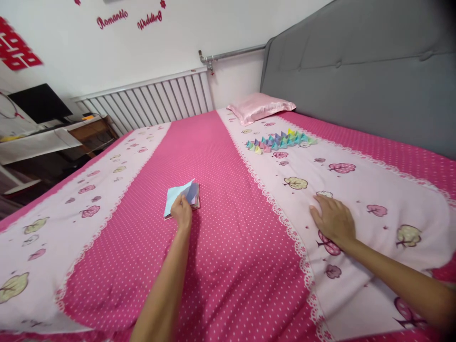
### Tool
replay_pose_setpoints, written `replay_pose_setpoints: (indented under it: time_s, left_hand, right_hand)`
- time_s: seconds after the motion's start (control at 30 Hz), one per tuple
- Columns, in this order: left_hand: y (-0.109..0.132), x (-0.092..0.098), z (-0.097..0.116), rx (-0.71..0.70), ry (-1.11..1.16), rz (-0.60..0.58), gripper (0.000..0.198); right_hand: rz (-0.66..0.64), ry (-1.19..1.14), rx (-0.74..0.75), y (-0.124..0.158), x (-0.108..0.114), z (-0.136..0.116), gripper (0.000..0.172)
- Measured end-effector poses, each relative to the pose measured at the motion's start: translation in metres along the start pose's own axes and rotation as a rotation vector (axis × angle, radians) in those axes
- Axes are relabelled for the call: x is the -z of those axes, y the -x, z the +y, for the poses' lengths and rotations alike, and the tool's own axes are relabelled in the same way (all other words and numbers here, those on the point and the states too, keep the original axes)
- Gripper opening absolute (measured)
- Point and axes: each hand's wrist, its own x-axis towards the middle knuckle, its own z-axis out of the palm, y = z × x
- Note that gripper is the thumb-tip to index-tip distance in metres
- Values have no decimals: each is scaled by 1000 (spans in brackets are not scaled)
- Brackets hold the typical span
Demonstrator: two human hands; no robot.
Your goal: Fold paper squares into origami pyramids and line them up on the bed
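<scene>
A stack of square coloured paper (pixel 174 195) lies on the pink dotted part of the bedsheet. My left hand (pixel 182 210) pinches the near right corner of the light blue top sheet and lifts it, so a purple-grey sheet (pixel 193 194) shows beneath. My right hand (pixel 334 219) rests flat on the pale tree-print band of the sheet, fingers stretched out, holding nothing. Beyond it stand several small folded paper pieces (pixel 281 140) in rows, in blue, purple, green, pink and yellow.
A pink satin pillow (pixel 260 107) lies at the far side of the bed (pixel 228 247), by the grey padded headboard (pixel 359 71). Behind the bed, a white radiator (pixel 149 102) runs along the wall. A desk (pixel 42 145) with a black monitor (pixel 40 103) stands at the left.
</scene>
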Motion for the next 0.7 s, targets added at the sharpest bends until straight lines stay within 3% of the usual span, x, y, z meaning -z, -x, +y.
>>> replay_pose_setpoints:
  time_s: [0.17,0.27,0.37,0.53,0.7]
  left_hand:
    - [9,-36,64,-255,40,-41,35]
    - [24,-76,103,-409,14,-131,38]
    - [43,-121,128,-479,-76,-288,39]
    - [80,-181,131,-557,-210,-610,36]
    - [88,-190,130,-603,-234,-790,34]
  right_hand:
    - [-12,-1,13,-3,4,-1,41]
    - [-20,-6,6,-5,6,-2,42]
    - [-29,-24,11,-6,6,-3,42]
    - [-105,-53,35,-10,7,5,44]
    - [-285,-257,4,-47,28,25,43]
